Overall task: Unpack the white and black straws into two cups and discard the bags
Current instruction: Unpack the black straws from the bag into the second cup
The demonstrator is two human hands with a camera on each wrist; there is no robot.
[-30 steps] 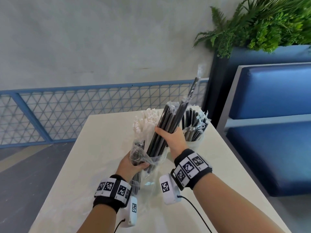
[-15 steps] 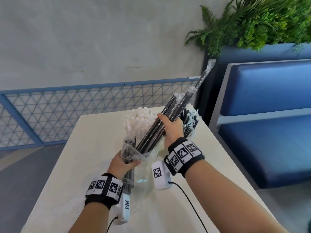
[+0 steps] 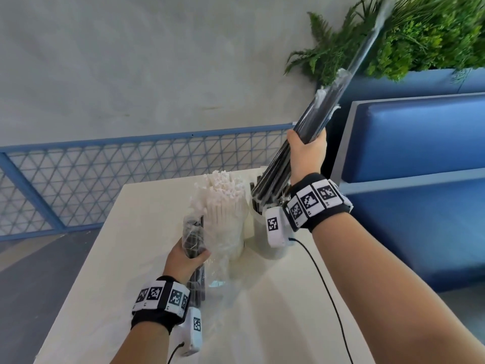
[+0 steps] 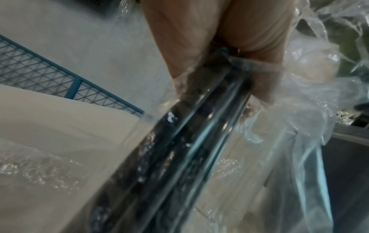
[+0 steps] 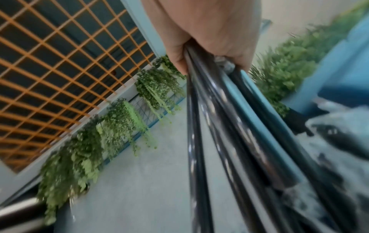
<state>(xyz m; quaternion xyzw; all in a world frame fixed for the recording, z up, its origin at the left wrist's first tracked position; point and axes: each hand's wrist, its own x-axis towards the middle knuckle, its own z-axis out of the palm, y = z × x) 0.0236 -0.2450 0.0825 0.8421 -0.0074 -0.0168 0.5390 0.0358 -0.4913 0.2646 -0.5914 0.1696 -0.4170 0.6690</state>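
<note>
- Black straws (image 3: 324, 111): glossy, smooth plastic, sheathed in clear film.
- Bag (image 3: 195, 233): thin, crinkled, shiny transparent plastic.
- White straws (image 3: 223, 195): matt, paper-like wrapping.
- Table (image 3: 147, 232): smooth, pale, slightly sheened top.
- Bench (image 3: 420, 137) at three o'clock: blue, leather-like, soft sheen.
- Wall (image 3: 131, 61): matt, rough grey.

Grey wall (image 3: 131, 61), blue mesh railing (image 3: 105, 166), blue bench (image 3: 420, 143), green plants (image 3: 433, 35).
</note>
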